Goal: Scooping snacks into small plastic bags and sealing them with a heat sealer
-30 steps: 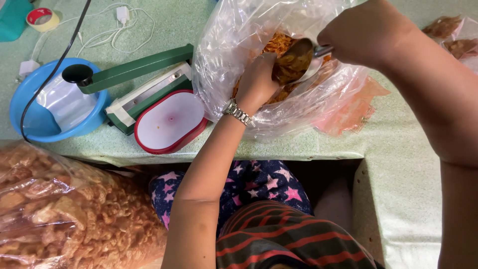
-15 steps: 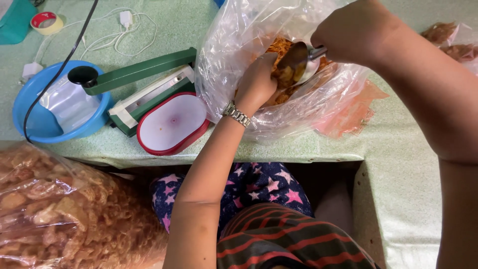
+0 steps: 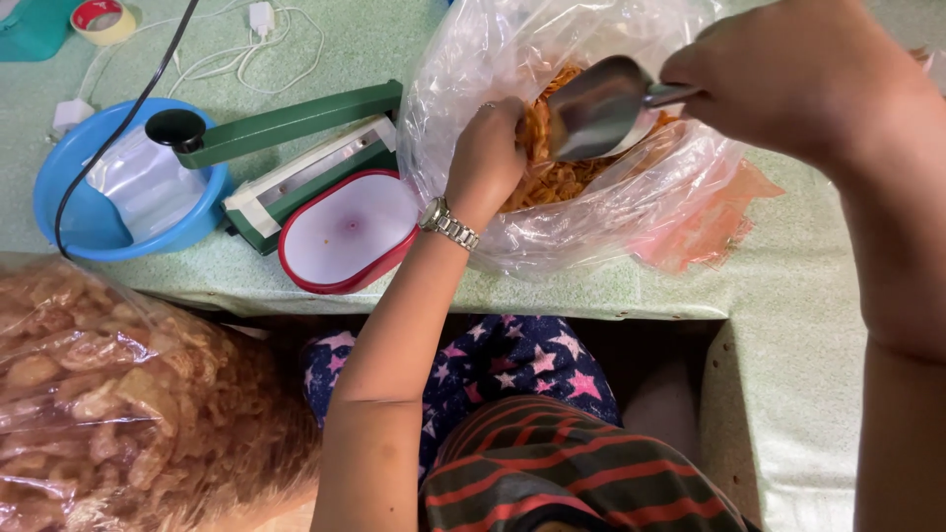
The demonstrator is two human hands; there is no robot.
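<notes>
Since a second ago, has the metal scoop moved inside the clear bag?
Yes. The metal scoop has lifted out of the orange snacks and turned, bowl now empty, measured against the clear bag. The right hand grips its handle.

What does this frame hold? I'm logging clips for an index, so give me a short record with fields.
Left hand: left hand inside the clear plastic bag, at its opening
Right hand: right hand holds a metal scoop over the orange snack pieces
Table: green table
Nearby: green heat sealer, red-rimmed tray, blue bowl
Foreground: large bag of fried snacks
</notes>
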